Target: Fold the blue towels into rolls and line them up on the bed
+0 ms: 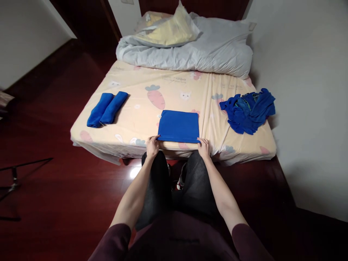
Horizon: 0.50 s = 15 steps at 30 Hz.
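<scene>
Folded blue towel (178, 126) flat at near edge of bed (141, 90). Left hand (152, 146) pinching near left corner, right hand (203, 146) pinching near right corner. Two rolled towels (107, 108) far left; crumpled blue pile (248, 108) right. Grey duvet (206, 50) far.

Maroon sleeves pushed up, dark grey trousers, bare hands

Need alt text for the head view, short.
A person's left hand and right hand pinch the near corners of a folded blue towel lying flat at the near edge of a bed. Two rolled blue towels lie on the bed's left side, a heap of blue cloths on its right, and a grey duvet at the far end.
</scene>
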{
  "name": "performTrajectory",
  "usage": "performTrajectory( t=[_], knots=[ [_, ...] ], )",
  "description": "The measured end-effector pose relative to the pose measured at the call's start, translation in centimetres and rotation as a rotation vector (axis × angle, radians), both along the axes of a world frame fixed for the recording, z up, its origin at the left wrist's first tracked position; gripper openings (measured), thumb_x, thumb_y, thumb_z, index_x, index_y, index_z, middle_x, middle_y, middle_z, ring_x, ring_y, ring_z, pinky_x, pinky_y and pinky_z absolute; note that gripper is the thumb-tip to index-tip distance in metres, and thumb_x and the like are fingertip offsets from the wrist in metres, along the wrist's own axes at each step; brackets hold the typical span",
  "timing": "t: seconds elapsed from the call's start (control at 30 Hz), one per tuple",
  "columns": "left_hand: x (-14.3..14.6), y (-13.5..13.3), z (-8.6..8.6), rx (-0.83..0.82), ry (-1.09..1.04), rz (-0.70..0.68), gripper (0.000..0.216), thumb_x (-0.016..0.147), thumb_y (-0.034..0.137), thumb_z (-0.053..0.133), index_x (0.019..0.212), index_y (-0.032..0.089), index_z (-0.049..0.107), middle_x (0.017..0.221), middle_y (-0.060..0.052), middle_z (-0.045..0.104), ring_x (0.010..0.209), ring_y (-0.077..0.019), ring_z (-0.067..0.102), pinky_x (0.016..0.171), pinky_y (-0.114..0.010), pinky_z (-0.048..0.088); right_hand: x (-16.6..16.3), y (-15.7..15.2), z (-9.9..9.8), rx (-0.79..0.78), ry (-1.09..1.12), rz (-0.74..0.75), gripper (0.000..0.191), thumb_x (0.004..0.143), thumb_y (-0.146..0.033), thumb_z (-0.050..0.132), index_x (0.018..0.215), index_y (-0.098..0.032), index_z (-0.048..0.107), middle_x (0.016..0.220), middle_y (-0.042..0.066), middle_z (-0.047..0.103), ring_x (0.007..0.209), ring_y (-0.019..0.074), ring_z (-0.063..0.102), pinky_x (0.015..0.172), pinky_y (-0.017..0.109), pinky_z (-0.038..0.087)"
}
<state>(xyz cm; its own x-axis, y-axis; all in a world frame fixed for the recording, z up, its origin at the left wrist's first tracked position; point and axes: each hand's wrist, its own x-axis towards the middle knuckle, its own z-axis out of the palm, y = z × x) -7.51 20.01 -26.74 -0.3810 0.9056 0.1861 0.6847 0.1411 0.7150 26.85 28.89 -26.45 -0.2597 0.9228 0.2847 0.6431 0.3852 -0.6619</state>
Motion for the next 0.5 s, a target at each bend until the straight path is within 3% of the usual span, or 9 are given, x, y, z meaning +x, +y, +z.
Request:
performTrajectory(
  t=[0.3,0.5],
  knots=[
    [0.2,-0.9,-0.4,-0.065,-0.011,0.111,0.031,0.101,0.033,0.049,0.122,0.019,0.066,0.11,-0.016,0.068,0.115,-0.0312,0.061,0.105,-0.047,0.05,0.3,-1.2,0.1,-0.019,0.0,-0.088,0.026,0.1,-0.027,0.049,0.114,-0.017,0.069,0.113,0.015,0.074,0.11,0.0274,0.066,0.102,0.04,0.052],
    [-0.1,-0.2,-0.7,-0.107,-0.011,0.134,0.033,0.104,0.041,0.045,0.122,0.02,0.063,0.107,-0.017,0.068,0.114,-0.0337,0.06,0.102,-0.049,0.049,-0.1,-0.5,0.0,-0.112,-0.047,-0.135,0.032,0.105,-0.038,0.047,0.117,-0.017,0.068,0.113,0.016,0.075,0.105,0.0275,0.069,0.094,0.037,0.053]
  ],
)
